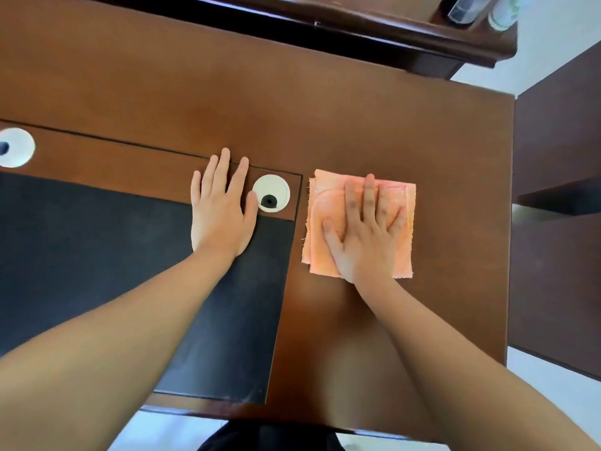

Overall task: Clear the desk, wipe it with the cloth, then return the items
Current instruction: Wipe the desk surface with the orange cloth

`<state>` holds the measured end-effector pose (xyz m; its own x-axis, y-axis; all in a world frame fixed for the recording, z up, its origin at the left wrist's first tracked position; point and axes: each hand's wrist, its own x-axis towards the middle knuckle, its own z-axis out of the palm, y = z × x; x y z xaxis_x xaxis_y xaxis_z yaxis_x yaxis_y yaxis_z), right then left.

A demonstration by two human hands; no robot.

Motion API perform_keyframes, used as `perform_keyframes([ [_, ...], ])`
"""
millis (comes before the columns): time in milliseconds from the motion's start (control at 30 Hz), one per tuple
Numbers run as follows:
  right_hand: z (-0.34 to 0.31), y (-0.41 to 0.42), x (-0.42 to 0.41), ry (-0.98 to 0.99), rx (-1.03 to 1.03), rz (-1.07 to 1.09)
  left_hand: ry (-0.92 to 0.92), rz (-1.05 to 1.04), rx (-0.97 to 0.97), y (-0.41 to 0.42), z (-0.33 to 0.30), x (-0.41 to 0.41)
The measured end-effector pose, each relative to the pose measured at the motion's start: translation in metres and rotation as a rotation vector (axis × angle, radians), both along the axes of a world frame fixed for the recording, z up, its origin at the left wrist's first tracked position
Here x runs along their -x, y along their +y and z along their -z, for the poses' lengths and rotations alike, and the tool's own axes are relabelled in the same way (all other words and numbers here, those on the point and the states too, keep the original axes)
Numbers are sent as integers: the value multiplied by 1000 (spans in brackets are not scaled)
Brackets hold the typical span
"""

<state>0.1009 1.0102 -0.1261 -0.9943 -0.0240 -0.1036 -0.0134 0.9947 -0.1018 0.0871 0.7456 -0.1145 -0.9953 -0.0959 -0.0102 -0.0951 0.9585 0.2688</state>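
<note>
Both hands flat on the brown tabletop (pixel 390 131)
Right hand (pixel 366 234), fingers spread straight, presses the folded peach cloth (pixel 400 255) near the right edge; left hand (pixel 221 211), fingers straight, rests beside a white cable grommet (pixel 276 187)

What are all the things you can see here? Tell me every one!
brown wooden desk: one, brown, fills most of the view.
black rectangular desk mat: one, black, set into the desk's left half.
round white cable covers: two, white, one beside the left thumb, one at the left edge.
folded peach square cloth: one, peach, flat on the desk right of the mat.
clear bottles: seemingly two, blurred, on the dark shelf at the top right.
left hand: one, flat, fingers straight, resting across the mat's top edge.
right hand: one, flat, fingers spread, pressing on the cloth.
</note>
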Motion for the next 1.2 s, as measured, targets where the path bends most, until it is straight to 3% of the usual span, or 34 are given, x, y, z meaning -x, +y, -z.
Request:
perform_keyframes([
  [767,-11,-56,239,25,64,-75,17,0,62,0,10,3],
  [967,-11,-58,232,43,66,-44,11,8,57,-1,9,3],
  [1200,-9,-61,154,41,64,1,-27,8,38,1,3,1],
])
